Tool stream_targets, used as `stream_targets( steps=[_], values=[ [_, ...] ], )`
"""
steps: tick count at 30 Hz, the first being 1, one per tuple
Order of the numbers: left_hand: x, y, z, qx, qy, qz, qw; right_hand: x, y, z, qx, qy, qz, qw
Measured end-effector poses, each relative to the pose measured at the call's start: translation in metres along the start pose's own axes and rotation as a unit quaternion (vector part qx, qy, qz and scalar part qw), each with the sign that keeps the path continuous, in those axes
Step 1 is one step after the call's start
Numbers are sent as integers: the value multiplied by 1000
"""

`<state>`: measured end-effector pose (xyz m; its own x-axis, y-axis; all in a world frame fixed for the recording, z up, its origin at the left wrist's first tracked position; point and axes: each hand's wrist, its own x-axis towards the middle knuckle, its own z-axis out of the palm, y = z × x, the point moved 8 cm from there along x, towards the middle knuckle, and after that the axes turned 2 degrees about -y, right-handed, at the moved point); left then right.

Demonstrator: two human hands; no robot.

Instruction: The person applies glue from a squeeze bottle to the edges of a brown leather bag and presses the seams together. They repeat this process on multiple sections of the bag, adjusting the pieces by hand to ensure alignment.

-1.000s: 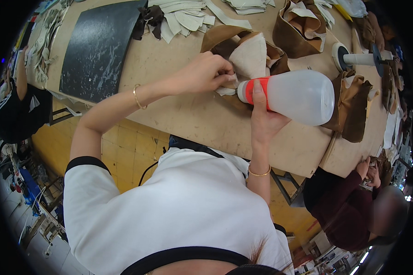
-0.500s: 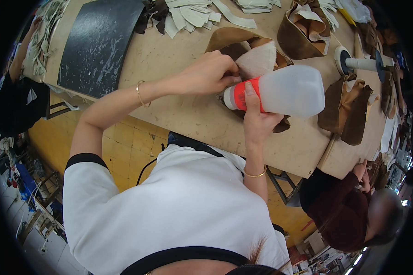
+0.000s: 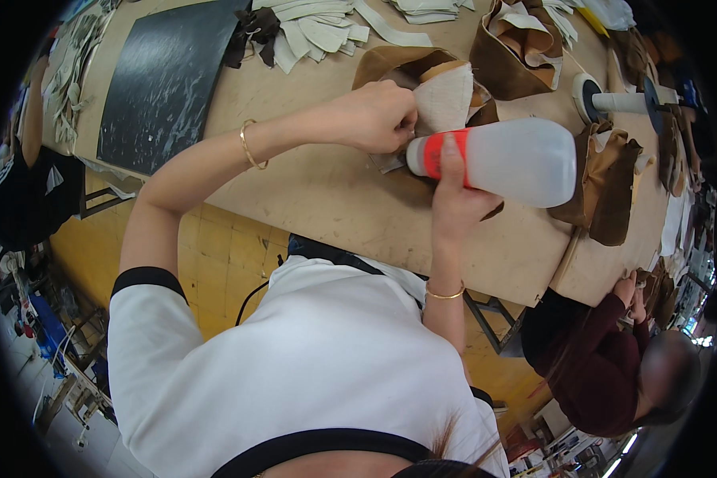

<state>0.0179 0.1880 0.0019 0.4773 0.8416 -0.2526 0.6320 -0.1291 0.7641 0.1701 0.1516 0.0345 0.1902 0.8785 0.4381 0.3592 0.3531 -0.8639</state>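
In my right hand (image 3: 458, 195) lies a translucent white plastic bottle (image 3: 526, 163) with a red band. The thumb rests over the band, and the white cap points left. My left hand (image 3: 386, 118) is closed just left of the cap, its fingertips curled down at the edge of a brown suede piece (image 3: 382, 65), which looks like a boot upper. Cream cloth lining (image 3: 444, 99) stands up inside that piece, beside my left knuckles. The exact grip under the fingers is hidden. Part of the suede is covered by the bottle and my right hand.
More brown suede uppers (image 3: 508, 60) lie at the far right. A white spool (image 3: 617, 103) with dark ends is near them. Cream cut strips (image 3: 315, 32) and a dark board (image 3: 163, 88) lie farther left. A co-worker (image 3: 593, 358) sits at the right.
The bottle and my right hand have shifted slightly right. The cap now sits a little farther right and higher. My left hand stays closed by the suede's edge.
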Motion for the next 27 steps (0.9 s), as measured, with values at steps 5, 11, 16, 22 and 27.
stream_targets(
  steps=[5,11,16,22,27],
  values=[
    [5,0,0,7,-28,-10,1000,-5,7,6,71,-38,80,993],
    [12,3,0,27,-74,-15,997,6,7,-3,49,-37,112,992],
    [15,3,1,43,-105,-47,992,0,4,4,84,-45,87,992],
    [15,3,-1,36,-86,-23,995,-3,25,-7,115,1,192,975],
    [13,4,6,5,-94,-31,995,3,10,-15,58,-7,87,994]
  ],
)
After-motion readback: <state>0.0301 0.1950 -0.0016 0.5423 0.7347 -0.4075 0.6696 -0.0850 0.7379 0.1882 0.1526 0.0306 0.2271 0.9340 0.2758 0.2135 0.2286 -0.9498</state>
